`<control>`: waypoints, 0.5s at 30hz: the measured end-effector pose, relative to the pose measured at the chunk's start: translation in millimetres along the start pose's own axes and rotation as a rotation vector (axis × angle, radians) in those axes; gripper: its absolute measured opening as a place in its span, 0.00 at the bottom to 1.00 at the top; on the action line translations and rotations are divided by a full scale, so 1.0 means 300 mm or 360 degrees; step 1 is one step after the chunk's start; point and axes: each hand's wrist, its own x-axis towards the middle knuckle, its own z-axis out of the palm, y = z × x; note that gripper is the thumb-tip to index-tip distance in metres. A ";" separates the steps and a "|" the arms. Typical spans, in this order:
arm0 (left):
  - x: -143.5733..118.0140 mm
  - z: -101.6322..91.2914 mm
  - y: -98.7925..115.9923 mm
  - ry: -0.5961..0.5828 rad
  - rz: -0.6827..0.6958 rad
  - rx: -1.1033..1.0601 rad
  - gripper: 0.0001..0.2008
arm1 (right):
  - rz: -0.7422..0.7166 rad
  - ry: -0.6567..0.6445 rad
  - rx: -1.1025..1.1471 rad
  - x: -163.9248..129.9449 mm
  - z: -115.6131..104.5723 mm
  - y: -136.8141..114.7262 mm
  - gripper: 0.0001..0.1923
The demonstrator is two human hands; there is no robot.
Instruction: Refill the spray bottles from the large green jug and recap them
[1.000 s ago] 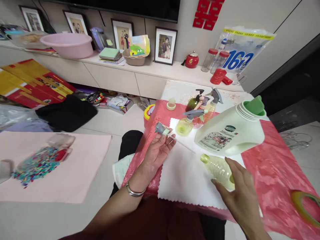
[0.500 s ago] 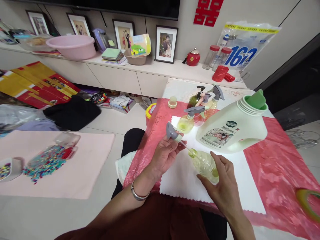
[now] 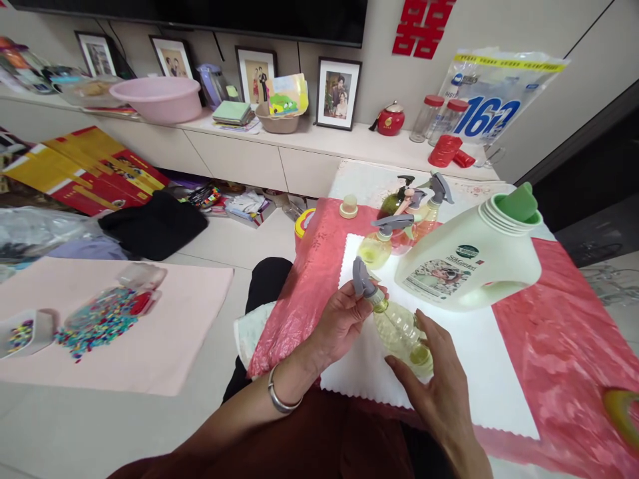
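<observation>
My left hand (image 3: 344, 319) pinches a grey trigger spray head (image 3: 366, 281), which sits against the neck of a clear yellowish bottle (image 3: 397, 327). The thin tube runs down inside the bottle. Around the bottle's lower part curves my right hand (image 3: 439, 379), thumb and fingers on either side. The bottle leans toward me over a white scalloped mat (image 3: 479, 372), with a little yellow liquid at its base. Just behind stands another spray bottle (image 3: 375, 249) holding yellow liquid. To its right is a large pale green detergent jug (image 3: 464, 266) with a green piece in its mouth.
More spray bottles (image 3: 424, 213) stand behind, near a small cap (image 3: 349, 206). Red plastic sheeting (image 3: 564, 332) covers the table, with a tape roll (image 3: 622, 412) at its right edge. At left, colourful beads (image 3: 100, 326) lie on a pink cloth (image 3: 164, 346).
The spray head has come down onto the bottle's neck, and its tube has slid farther in. My left hand moved right and down with it. My right hand stays around the bottle.
</observation>
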 end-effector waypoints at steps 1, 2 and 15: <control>0.000 -0.001 0.000 0.0000 -0.0001 -0.0006 0.21 | 0.0000 0.0007 0.0006 0.000 -0.001 -0.001 0.32; 0.000 -0.001 -0.001 -0.0001 0.0003 -0.0011 0.21 | 0.0000 0.0017 0.0011 0.000 -0.002 -0.003 0.32; -0.008 -0.003 0.007 -0.0249 0.0052 0.0071 0.17 | 0.0603 -0.0032 0.0916 -0.043 0.013 -0.032 0.35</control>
